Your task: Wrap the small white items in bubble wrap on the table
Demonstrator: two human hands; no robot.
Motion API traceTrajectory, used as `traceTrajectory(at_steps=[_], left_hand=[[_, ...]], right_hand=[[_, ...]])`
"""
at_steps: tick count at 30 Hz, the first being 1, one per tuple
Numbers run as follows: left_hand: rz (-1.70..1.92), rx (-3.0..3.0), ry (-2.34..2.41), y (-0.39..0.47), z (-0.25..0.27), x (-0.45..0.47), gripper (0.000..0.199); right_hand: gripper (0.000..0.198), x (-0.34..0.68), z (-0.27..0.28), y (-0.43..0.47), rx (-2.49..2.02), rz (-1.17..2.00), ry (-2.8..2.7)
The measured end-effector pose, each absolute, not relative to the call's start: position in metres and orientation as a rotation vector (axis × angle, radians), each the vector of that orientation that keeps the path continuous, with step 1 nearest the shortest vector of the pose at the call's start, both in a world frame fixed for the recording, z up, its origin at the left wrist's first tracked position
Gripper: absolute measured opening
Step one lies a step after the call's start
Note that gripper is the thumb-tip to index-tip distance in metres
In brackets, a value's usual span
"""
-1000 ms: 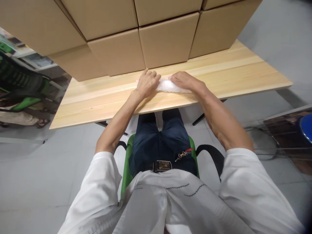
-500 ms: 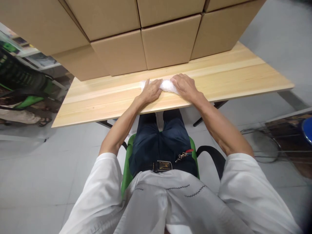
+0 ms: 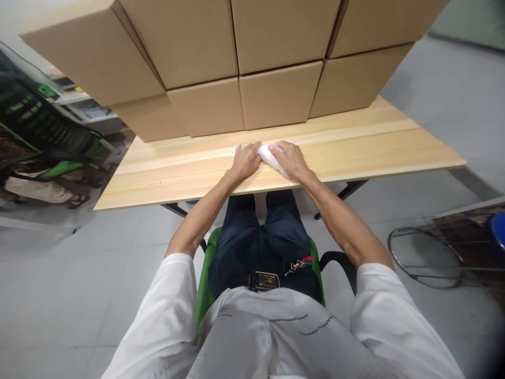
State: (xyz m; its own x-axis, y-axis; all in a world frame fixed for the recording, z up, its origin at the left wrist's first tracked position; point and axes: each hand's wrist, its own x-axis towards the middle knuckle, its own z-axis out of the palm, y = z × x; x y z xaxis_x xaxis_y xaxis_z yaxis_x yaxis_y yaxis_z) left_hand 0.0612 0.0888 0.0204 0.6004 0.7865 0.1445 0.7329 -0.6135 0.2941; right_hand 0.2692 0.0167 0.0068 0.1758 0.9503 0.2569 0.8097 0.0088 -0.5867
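A soft, crumpled white bundle (image 3: 267,154), perhaps thin plastic or film, lies on the wooden table between my hands. What is inside it, if anything, cannot be seen. My left hand (image 3: 247,159) rests over its left part, fingers bent down on it and hiding much of that side. With thumb and fingers curled round the right part, my right hand (image 3: 290,158) grips the bundle. A loose white edge hangs below the right palm, toward the table's front edge.
Stacked cardboard boxes (image 3: 280,97) stand along the back of the wooden table (image 3: 355,150). I sit on a green chair (image 3: 204,295). At the left, another person's foot (image 3: 79,201) shows beside a dark chair (image 3: 43,116). A metal-framed stool (image 3: 426,258) lies at the right.
My right hand has turned and drawn slightly toward me, pulling the bundle's right end nearer the front edge. The left hand stays on the left part. The view has tilted upward.
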Motion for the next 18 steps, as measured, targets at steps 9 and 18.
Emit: traceTrajectory(at_steps=[9, 18], left_hand=[[1.201, 1.466, 0.834, 0.1, 0.02, 0.077, 0.006], [1.005, 0.718, 0.763, 0.078, 0.022, 0.104, 0.026]], right_hand=[[0.078, 0.24, 0.018, 0.028, -1.554, 0.118, -1.439], [0.067, 0.224, 0.02, 0.033, -1.624, 0.183, -1.404]])
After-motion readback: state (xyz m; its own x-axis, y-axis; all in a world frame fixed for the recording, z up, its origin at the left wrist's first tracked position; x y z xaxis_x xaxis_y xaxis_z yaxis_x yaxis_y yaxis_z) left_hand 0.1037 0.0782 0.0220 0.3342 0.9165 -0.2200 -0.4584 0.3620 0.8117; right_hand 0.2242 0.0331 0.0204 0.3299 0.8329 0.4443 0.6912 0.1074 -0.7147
